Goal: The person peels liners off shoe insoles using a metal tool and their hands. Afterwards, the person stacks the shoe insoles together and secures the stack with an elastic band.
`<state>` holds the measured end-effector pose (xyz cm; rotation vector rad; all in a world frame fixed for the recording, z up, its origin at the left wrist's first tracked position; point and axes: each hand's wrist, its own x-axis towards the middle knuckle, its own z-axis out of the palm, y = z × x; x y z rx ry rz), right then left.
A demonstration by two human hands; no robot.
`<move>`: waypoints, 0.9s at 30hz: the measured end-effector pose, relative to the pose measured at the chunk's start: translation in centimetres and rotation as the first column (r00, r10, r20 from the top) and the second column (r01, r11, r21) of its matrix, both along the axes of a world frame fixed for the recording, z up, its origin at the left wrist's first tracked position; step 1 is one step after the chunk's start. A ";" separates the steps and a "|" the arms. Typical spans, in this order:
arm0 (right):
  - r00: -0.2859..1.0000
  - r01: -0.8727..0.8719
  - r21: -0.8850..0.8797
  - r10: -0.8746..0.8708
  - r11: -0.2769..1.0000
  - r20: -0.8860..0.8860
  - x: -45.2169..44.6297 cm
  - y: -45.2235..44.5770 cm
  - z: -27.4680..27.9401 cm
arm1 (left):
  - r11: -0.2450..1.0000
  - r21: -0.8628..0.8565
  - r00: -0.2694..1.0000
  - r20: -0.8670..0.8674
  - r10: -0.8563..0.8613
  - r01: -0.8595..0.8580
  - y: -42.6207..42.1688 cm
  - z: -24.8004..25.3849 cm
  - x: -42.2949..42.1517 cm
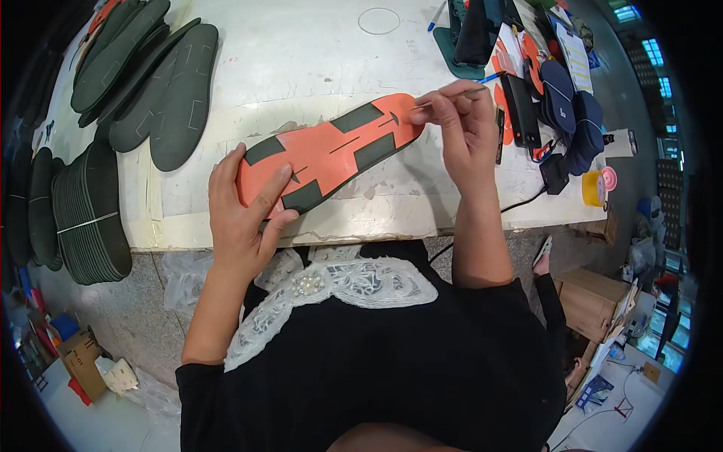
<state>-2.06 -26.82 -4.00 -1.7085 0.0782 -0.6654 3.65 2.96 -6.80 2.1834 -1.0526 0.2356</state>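
An orange template (pixel 316 154) with cut-out windows and slits lies over a dark green insole (pixel 303 197), tilted across the white table near its front edge. My left hand (pixel 245 207) grips the wide left end of the pair, fingers on top and thumb by the lower edge. Over the narrow right end is my right hand (pixel 463 124), its fingers pinched around a thin, pen-like tool (pixel 431 101) whose tip is near the template. The dark insole shows through the windows.
Marked green insoles (pixel 181 98) lie at the back left, with a tied stack (pixel 90 215) at the left edge. At right are a black box-like device (pixel 520 109), dark bundles (pixel 557 98), a cable and yellow tape (pixel 593 188). Beyond the right edge, another person's foot (pixel 542 252) shows.
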 end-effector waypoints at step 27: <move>0.968 -0.251 -0.395 0.225 0.884 -0.111 -0.4 3.0 -0.4 | 0.990 0.096 0.995 0.029 0.097 -0.099 0.2 -1.4 -0.1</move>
